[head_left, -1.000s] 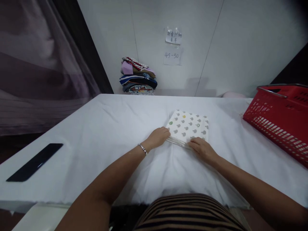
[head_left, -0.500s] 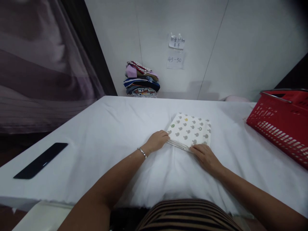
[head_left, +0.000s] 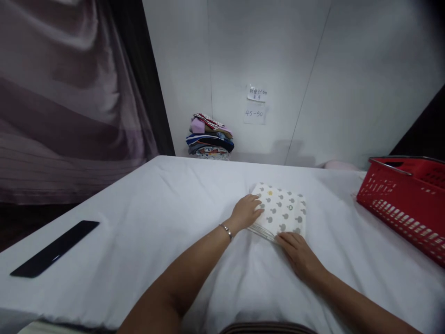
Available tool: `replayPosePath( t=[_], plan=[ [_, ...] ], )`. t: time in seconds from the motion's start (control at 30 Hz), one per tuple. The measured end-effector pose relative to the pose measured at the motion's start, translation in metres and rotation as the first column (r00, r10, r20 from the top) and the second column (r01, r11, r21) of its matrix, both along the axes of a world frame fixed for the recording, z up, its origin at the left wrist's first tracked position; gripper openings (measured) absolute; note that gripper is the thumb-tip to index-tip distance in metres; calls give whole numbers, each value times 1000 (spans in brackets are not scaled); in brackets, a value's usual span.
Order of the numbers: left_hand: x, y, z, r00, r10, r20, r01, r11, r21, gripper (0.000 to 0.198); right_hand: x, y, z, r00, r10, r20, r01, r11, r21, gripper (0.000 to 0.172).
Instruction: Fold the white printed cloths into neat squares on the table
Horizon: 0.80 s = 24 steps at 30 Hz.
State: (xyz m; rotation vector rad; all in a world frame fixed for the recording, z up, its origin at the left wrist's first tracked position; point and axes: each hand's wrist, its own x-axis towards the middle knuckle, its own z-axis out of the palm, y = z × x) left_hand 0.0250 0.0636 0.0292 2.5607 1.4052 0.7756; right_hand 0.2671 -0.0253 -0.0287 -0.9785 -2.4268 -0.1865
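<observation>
A white folded cloth with grey tree-like prints and a few coloured ones lies on the white-covered table, its stacked layers showing along the near edge. Over its left side rests my left hand, fingers stretched out and slightly apart on the top layer. At the near right corner my right hand has its fingers closed on the folded edge; its thumb is mostly hidden. A bracelet circles my left wrist.
A red plastic basket with a metal handle stands at the right. To the left lies a flat black object. Stacked folded fabrics sit beyond the far edge by the wall, below paper notes. A curtain hangs at left.
My left hand has moved from the cloth's near left corner up onto its left side, its fingers spreading. My right hand stays at the near right corner. The camera view has tilted up.
</observation>
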Motion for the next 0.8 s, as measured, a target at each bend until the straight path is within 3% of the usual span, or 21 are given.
replayPosePath(
  t=[0.1, 0.2, 0.27, 0.37, 0.47, 0.57, 0.7, 0.8],
  plan=[
    [10, 6, -17, 993, 48, -103, -59, 993, -107, 46, 0, -8, 6, 999, 12, -31, -13, 999, -40, 49],
    [9, 8, -32, 986, 81, -149, -110, 974, -199, 54, 0, -3, 23, 996, -5, -94, -7, 992, -126, 46],
    [7, 9, -34, 983, 78, -164, -112, 971, -212, 55, -1, 16, 39, 989, -66, -136, 47, 990, -136, 42],
    [6, 9, -31, 984, 66, -169, -102, 971, -216, 55, -2, 58, 55, 956, -262, -131, 243, 959, -146, 46],
    [4, 7, -30, 984, 61, -167, -99, 968, -230, 55, -1, 91, 45, 855, -517, 23, 508, 830, -232, 56],
    [2, 6, -27, 986, 47, -162, -90, 960, -265, 56, 1, 102, 22, 771, -615, 164, 634, 722, -277, 59],
    [6, 14, -11, 977, 30, -211, -110, 919, -378, 58, 4, 100, 6, 770, -612, 178, 637, 729, -250, 61],
    [20, 29, 2, 972, 91, -215, -164, 922, -351, 61, 4, 99, 5, 771, -613, 170, 636, 737, -227, 60]
  ],
)
